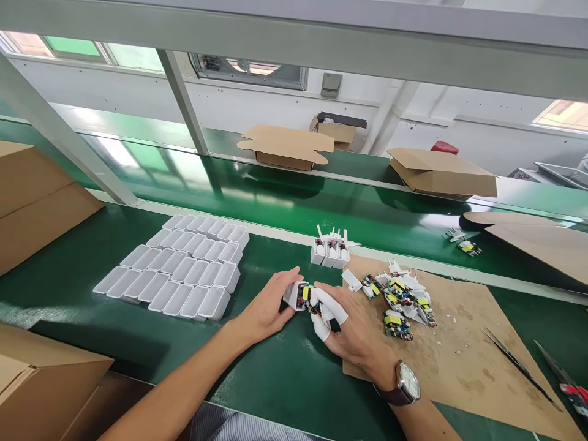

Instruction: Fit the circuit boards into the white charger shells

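Observation:
My left hand (pixel 271 304) grips a white plastic case (pixel 291 295) from its left side. My right hand (pixel 351 327), with white covers on some fingertips, holds a circuit board (pixel 304 295) with a yellow-wrapped part at the mouth of that case. How far the board sits inside cannot be seen. To the right lies a pile of circuit boards (pixel 399 297) with white plug parts. Behind my hands stand three white cases (pixel 329 252) with boards in them. Rows of open white cases (pixel 177 263) lie to the left.
A brown cardboard sheet (pixel 452 355) lies under the boards, with tweezers (pixel 521 367) on it. Red-handled scissors (pixel 569 383) lie at far right. Cardboard boxes (pixel 41 380) flank the left. A green conveyor belt (pixel 275 196) runs behind; a few boards (pixel 466 245) rest on it.

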`<state>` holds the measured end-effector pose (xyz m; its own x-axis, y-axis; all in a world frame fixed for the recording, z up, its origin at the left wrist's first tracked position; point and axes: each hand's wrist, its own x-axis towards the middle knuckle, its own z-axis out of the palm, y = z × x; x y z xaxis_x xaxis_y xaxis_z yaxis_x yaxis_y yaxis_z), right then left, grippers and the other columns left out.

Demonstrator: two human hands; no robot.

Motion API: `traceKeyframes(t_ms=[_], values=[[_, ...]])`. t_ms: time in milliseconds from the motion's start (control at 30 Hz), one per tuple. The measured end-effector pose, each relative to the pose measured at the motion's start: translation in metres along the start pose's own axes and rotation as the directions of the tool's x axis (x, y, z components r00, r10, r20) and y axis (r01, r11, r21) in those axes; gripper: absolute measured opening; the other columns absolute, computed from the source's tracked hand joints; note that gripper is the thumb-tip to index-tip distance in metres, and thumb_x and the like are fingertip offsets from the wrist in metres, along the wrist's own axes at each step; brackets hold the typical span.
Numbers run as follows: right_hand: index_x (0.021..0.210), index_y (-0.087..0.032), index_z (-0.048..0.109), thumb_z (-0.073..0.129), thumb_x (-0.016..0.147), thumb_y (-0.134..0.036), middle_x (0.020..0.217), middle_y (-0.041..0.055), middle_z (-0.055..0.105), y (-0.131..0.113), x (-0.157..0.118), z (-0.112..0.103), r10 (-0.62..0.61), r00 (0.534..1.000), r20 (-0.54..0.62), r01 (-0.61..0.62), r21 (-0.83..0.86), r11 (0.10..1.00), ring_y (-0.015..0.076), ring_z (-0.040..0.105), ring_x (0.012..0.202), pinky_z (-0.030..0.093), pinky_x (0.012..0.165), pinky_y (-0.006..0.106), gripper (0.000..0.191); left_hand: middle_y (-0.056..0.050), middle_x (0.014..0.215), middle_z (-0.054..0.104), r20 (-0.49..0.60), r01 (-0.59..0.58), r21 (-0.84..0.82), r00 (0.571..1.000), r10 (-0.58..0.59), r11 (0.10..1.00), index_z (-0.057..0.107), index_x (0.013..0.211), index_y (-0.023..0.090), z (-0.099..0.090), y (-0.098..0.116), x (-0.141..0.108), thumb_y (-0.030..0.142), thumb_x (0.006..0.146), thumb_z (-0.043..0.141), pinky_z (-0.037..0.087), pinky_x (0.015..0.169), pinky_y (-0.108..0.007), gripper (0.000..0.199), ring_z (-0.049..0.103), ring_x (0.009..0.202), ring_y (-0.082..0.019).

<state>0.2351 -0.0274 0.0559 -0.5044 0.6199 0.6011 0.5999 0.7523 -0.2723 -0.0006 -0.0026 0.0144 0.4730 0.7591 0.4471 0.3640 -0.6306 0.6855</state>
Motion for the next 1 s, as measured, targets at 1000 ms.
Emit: traceKeyframes(t_ms=[1000], values=[[0.158, -0.024, 0.032, 0.056, 0.097, -0.013, 0.127, 0.0135, 0.07, 0.0013, 0.0001, 0.0, 0.001, 1.0, 0.031, -0.001, -0.01, 1.0, 0.0279, 0.07, 0.103, 0.061, 0.089, 0.046, 0.067, -0.013, 0.143, 0.057, 0.025, 0.008, 0.049, 1.0, -0.009, 0.999, 0.014, 0.163, 0.033, -0.002, -0.0018, -0.0016, 0.01, 0.093, 0.061, 0.048, 0.112, -0.055, 0.087, 0.054, 0.132, -0.03]])
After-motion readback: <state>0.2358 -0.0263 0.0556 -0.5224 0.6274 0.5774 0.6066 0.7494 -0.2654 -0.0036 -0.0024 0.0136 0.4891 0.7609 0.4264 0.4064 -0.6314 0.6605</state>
